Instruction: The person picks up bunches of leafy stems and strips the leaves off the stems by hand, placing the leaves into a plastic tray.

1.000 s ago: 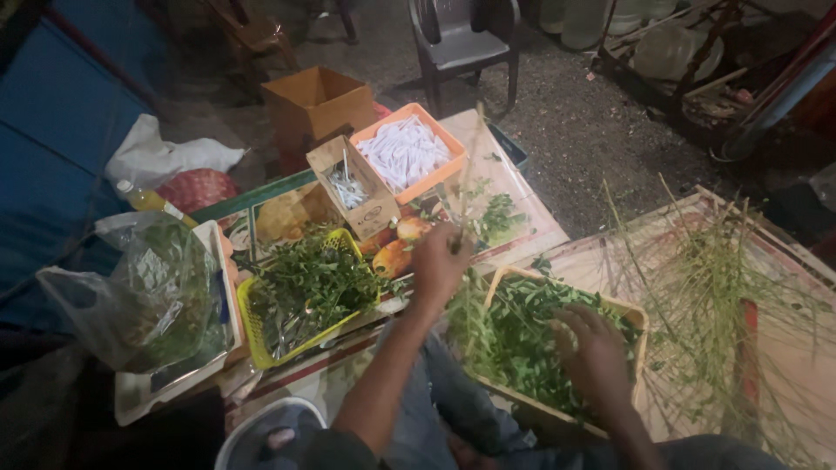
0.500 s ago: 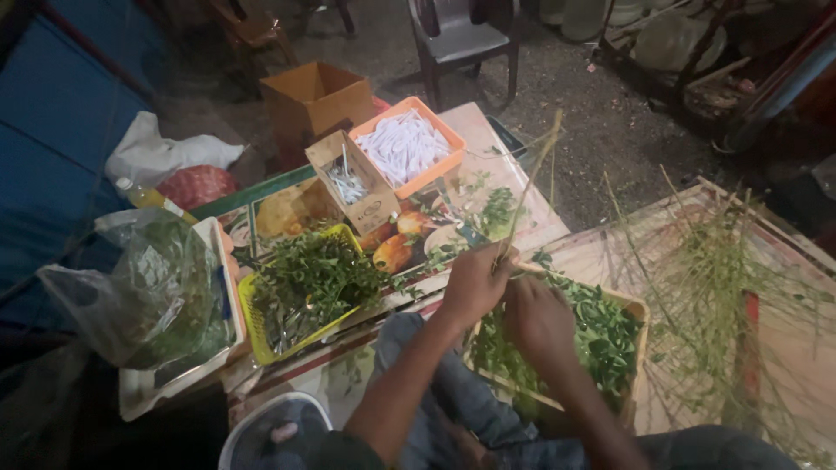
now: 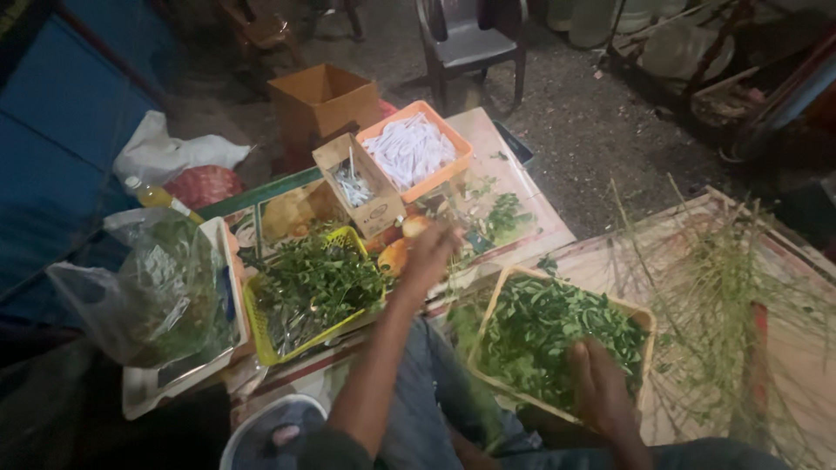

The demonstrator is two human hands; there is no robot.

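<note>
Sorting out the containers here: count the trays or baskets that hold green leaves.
2. A yellow basket of leaves lies left of the left hand; a tan tray of leaves lies under the right hand. The clear bag may hide more.

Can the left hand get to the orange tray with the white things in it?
Probably yes. The left hand is stretched out over the table, just short of the orange tray, with only the small cardboard box to one side. Nothing seems to lie between them, though the hand is blurred.

leaf basket right of herb tray, boxes behind.
</note>
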